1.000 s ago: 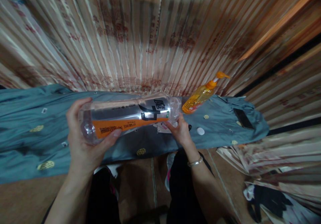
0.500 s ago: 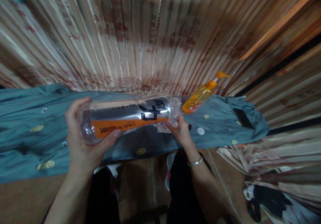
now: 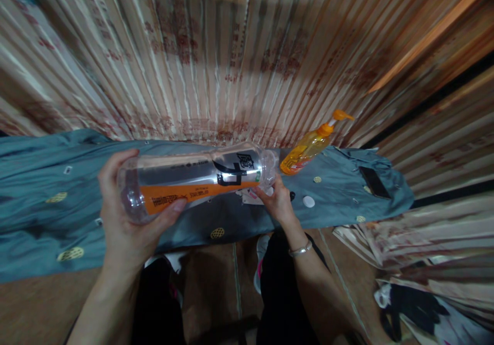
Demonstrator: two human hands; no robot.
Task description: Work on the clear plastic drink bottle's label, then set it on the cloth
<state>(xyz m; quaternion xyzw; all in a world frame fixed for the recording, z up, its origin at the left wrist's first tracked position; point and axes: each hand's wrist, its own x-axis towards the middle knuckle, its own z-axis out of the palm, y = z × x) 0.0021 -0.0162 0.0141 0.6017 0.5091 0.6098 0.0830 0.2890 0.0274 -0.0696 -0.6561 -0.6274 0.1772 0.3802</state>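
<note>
A large clear plastic bottle (image 3: 200,175) with a silver and orange label lies sideways in the air between my hands, over the cloth-covered table (image 3: 247,221). Its base end is in my left hand (image 3: 127,216), the thumb along the near side and the fingers around the far side. At the neck, my right hand (image 3: 277,198) grips with bent fingers, partly hidden by the bottle mouth. No cap shows on the mouth, which points right. Just beyond it stands a pump bottle (image 3: 306,152) of yellow-orange liquid. A white round cap (image 3: 308,201) lies on the cloth right of my right hand.
A dark phone (image 3: 374,182) lies at the table's right end. Under the bottle, a pale printed packet (image 3: 250,196) shows in part. Striped curtains (image 3: 216,62) hang behind the table and at the right. A bag with dark cloth (image 3: 415,306) sits on the floor at right.
Almost nothing differs. My left hand and the base end of the bottle have shifted very slightly to the left; both hands keep their hold.
</note>
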